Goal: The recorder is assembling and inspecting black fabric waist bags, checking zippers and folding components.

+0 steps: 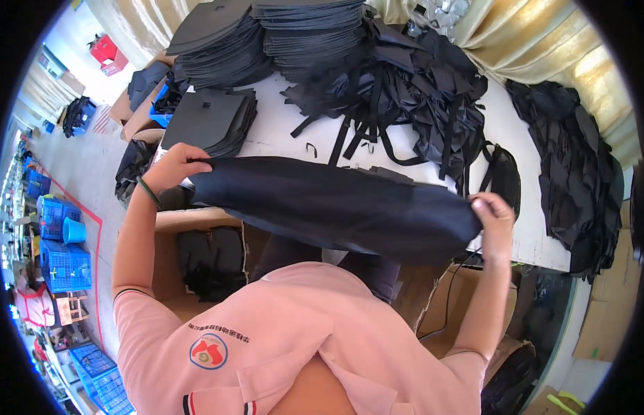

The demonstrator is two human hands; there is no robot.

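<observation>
A long piece of black fabric (336, 204) is stretched out in front of me, over the near edge of the white table (270, 135). My left hand (180, 166) pinches its left end between thumb and fingers. At the other end, my right hand (493, 211) grips the right corner, thumb on top. The cloth hangs in a shallow curve, and its lower edge drops past the table's front. Beyond it lie a stack of dark flat panels (204, 117) near my left hand and a small black mesh pouch (503, 176) beside my right hand.
Tall stacks of dark panels (311, 34) stand at the back. A heap of black fabric pieces and straps (426, 90) covers the back right, with another black pile (571, 173) farther right. A cardboard box (170, 263) holding black items sits below left. Blue crates (66, 266) line the floor.
</observation>
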